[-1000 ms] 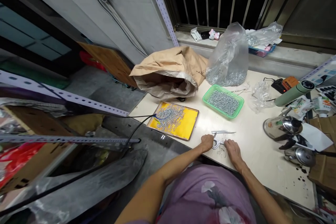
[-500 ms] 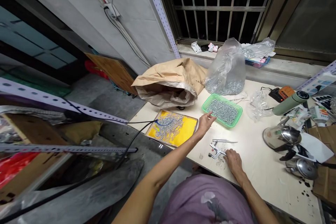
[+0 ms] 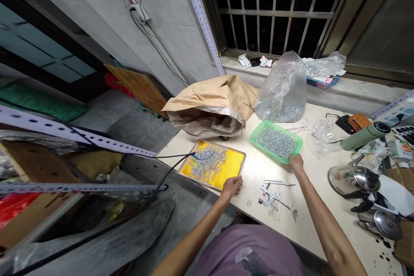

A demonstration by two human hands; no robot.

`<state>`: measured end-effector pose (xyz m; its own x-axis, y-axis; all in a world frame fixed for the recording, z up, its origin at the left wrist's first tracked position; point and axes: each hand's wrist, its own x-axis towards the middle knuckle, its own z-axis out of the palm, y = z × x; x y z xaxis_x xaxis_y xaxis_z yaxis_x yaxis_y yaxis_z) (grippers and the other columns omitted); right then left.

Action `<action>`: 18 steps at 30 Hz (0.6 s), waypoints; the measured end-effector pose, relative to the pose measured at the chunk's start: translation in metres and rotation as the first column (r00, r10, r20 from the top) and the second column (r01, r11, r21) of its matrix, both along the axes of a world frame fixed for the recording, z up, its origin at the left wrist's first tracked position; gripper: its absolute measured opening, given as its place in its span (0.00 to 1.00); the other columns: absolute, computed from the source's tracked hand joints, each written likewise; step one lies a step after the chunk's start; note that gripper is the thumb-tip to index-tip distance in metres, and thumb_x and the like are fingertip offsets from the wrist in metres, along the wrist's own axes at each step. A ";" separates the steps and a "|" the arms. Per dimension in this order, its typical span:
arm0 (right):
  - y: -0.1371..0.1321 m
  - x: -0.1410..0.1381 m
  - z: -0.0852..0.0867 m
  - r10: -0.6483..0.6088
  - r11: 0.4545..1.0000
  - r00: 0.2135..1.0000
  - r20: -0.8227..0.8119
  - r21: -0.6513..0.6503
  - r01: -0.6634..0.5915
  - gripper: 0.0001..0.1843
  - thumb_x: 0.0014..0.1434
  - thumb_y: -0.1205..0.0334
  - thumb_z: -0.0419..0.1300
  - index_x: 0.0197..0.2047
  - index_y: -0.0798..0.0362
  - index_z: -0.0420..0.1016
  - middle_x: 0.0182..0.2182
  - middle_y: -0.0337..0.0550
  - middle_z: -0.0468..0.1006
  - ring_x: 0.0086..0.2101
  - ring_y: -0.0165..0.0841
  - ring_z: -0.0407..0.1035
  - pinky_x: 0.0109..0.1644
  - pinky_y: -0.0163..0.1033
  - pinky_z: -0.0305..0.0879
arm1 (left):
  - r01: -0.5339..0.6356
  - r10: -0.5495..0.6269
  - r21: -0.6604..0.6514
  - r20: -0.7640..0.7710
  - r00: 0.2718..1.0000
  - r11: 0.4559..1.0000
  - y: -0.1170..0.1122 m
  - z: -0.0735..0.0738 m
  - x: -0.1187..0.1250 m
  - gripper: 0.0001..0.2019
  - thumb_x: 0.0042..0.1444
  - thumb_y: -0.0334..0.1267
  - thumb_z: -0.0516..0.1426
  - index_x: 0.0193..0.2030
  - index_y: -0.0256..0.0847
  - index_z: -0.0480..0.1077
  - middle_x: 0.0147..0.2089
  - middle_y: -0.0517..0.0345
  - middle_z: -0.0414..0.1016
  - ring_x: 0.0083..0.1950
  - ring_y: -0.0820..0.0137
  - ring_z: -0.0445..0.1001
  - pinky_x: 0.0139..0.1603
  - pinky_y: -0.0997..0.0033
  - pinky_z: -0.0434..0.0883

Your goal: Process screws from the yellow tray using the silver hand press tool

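Black cable (image 3: 190,155) reaches over the yellow tray (image 3: 235,159) mid-frame, silver pliers (image 3: 271,199) lie lower right, the right grip (image 3: 296,163) clasps the green basket (image 3: 268,152); the left grip's (image 3: 232,186) closure I cannot tell

The green basket (image 3: 269,153) is showing glossy plastic; left of it, a paper sack (image 3: 215,95) is looking matt and creased; before it, metal pliers (image 3: 271,200) are gleaming.

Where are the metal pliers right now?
Head view, right of centre: the metal pliers lie on the pale tabletop, between the left hand and the right forearm, nearer the person than the green plastic basket.
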<state>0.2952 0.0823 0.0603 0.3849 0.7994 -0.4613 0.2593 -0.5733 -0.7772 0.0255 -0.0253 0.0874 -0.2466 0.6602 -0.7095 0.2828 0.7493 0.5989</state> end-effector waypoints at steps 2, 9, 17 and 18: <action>0.001 -0.002 -0.003 0.006 0.998 1.000 0.029 -0.060 -0.004 0.23 0.55 0.57 0.56 0.52 0.56 0.66 0.44 0.55 0.76 0.26 0.32 0.73 0.23 0.33 0.68 | -0.017 0.017 -0.003 0.015 1.000 1.000 -0.003 0.000 -0.005 0.17 0.61 0.43 0.55 0.54 0.37 0.67 0.54 0.51 0.69 0.50 0.63 0.71 0.49 0.57 0.72; -0.010 -0.007 -0.009 0.016 0.988 0.999 -0.038 -0.153 -0.022 0.22 0.56 0.58 0.53 0.53 0.56 0.63 0.46 0.52 0.75 0.27 0.31 0.74 0.22 0.32 0.68 | -0.066 0.061 0.041 0.119 0.991 0.997 0.031 -0.011 0.012 0.20 0.60 0.47 0.56 0.55 0.38 0.66 0.50 0.48 0.72 0.46 0.65 0.74 0.45 0.64 0.74; -0.016 -0.023 0.021 0.017 0.997 0.999 -0.039 -0.071 -0.020 0.26 0.54 0.62 0.51 0.57 0.51 0.61 0.47 0.50 0.74 0.25 0.32 0.74 0.25 0.37 0.72 | -0.255 0.222 -0.013 0.541 0.812 0.967 0.117 -0.029 0.081 0.29 0.58 0.60 0.50 0.56 0.37 0.61 0.48 0.44 0.73 0.35 0.71 0.77 0.33 0.74 0.75; -0.015 -0.019 0.025 0.018 0.995 0.999 -0.045 -0.092 -0.022 0.25 0.53 0.63 0.51 0.56 0.51 0.62 0.47 0.50 0.74 0.25 0.32 0.74 0.25 0.37 0.72 | -0.275 0.240 -0.016 0.540 0.807 0.961 0.120 -0.031 0.088 0.27 0.60 0.58 0.48 0.55 0.36 0.60 0.47 0.45 0.74 0.34 0.72 0.77 0.32 0.75 0.74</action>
<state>0.2758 0.0675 0.0849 0.3466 0.7597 -0.5502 0.2381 -0.6386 -0.7318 0.1135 0.0943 0.0567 -0.0095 0.6714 -0.7411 -0.2910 0.7072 0.6444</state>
